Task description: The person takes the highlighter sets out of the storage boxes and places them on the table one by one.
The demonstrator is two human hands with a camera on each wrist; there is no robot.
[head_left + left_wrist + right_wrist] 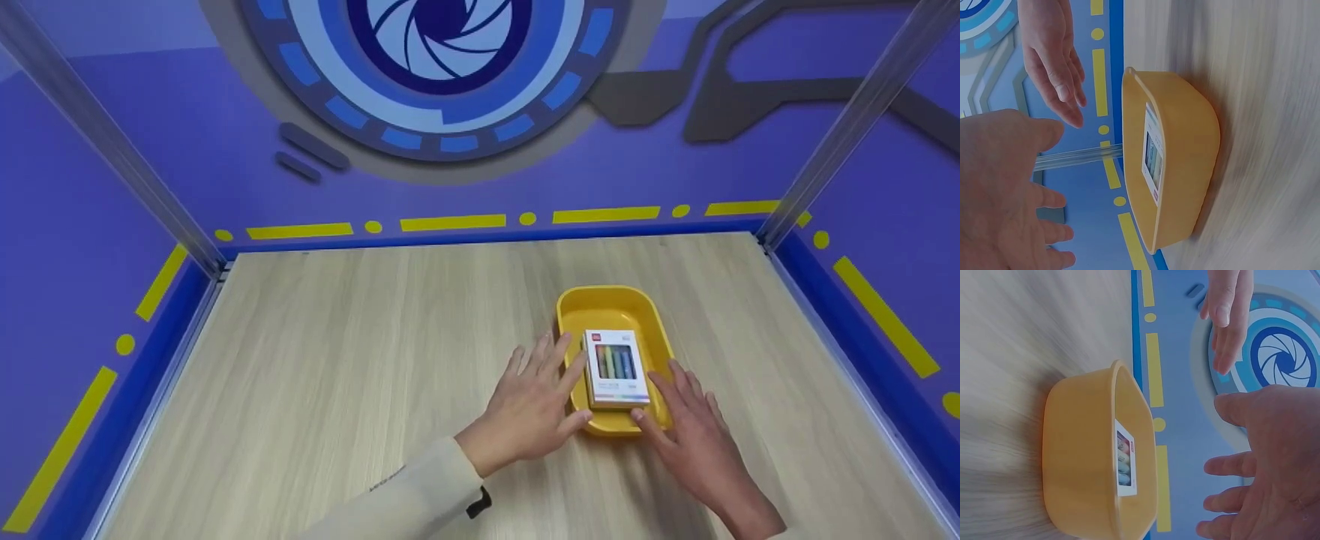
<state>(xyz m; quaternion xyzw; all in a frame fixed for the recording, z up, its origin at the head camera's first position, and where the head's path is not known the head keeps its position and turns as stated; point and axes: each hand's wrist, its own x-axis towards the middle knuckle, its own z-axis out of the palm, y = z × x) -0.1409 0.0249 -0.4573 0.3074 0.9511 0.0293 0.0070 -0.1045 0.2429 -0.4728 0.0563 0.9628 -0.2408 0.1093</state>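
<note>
A white box of colored sticks like crayons [616, 390], with a window in its front, lies face up inside a yellow plastic tray [609, 294]. In the head view my left hand [531, 411] is over the tray's left side and my right hand [697, 442] over its lower right. Both wrist views show the palms above the rim, fingers spread and apart from the tray [1188, 163] and the box [1126, 464]. Neither hand holds anything. The tray wall hides part of the box in the wrist views.
The tray stands on a light wood-grain table [360, 360], right of its middle. Blue-purple panels [465, 195] with yellow dashes rise at the back and both sides. Metal posts [847, 120] stand at the rear corners.
</note>
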